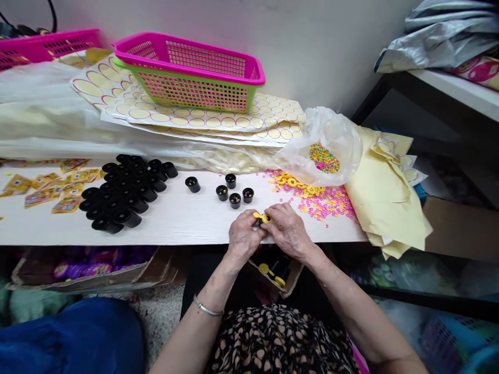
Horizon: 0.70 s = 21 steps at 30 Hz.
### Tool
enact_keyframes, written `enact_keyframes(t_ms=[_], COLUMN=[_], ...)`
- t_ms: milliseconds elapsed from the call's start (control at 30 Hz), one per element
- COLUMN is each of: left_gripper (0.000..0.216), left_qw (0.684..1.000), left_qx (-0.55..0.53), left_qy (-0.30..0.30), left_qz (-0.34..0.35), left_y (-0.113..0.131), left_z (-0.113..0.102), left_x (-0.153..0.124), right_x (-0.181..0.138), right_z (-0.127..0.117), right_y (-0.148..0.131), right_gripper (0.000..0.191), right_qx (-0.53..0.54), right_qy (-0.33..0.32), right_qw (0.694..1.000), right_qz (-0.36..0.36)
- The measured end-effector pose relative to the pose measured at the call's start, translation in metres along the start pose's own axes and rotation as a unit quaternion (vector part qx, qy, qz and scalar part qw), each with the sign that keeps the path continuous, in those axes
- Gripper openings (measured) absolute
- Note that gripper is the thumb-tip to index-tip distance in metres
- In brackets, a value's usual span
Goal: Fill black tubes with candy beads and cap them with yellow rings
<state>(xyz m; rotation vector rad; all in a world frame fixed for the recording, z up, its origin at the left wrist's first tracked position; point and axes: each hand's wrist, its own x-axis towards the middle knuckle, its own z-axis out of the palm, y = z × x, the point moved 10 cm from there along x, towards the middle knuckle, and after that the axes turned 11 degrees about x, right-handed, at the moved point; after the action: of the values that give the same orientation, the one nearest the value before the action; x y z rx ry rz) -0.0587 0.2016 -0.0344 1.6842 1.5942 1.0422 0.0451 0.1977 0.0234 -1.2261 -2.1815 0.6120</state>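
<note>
Though black cup is mostly hidden | left hand: grip pinches it | right hand: grip pinches yellow piece

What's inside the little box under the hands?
Black pieces and round yellow pieces show inside the box. The right hand and table hide some of it; whatever lies beneath is covered.

The cups look smooth, glossy plastic; the baskets, perforated plastic; the bag, crinkled translucent plastic; the bangle, shiny metal; the surface, smooth.
</note>
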Motion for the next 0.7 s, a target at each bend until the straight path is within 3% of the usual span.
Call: enact_keyframes(t_ms=[67, 200, 333, 433, 500, 567, 700], left_gripper=[0.025, 0.027, 0.029, 0.027, 0.025, 0.023, 0.023], left_qw=[0.994, 0.940, 0.938, 0.943, 0.946, 0.953, 0.968], left_qx=[-0.094, -0.286, -0.288, -0.275, -0.265, -0.248, -0.200], left_qy=[0.006, 0.031, -0.017, -0.022, -0.016, -0.013, -0.003], left_qz=[-0.049, -0.183, -0.193, -0.186, -0.186, -0.176, -0.148], left_y=[-0.008, -0.024, -0.012, -0.009, -0.012, -0.013, -0.010], left_z=[-0.009, -0.016, 0.004, 0.013, 0.014, 0.012, 0.008], left_x=[0.000, -0.004, 0.001, 0.004, 0.003, 0.003, 0.004], right_x=[0.001, 0.006, 0.008, 0.005, 0.000, -0.007, -0.019], right_z=[0.001, 0.004, 0.002, 0.001, 0.008, 0.021, 0.042], right_y=[-0.004, -0.011, 0.002, 0.023, 0.038, 0.050, 0.058], right_gripper=[0.014, 0.009, 0.007, 0.015, 0.020, 0.026, 0.035], right_qx=[-0.018, -0.044, -0.003, 0.149, 0.298, 0.424, 0.557], right_qy=[-0.010, -0.030, -0.001, 0.051, 0.074, 0.081, 0.093], right_qw=[1.000, 0.998, 1.000, 0.985, 0.943, 0.883, 0.782], right_qz=[-0.001, -0.013, 0.009, 0.068, 0.124, 0.184, 0.264])
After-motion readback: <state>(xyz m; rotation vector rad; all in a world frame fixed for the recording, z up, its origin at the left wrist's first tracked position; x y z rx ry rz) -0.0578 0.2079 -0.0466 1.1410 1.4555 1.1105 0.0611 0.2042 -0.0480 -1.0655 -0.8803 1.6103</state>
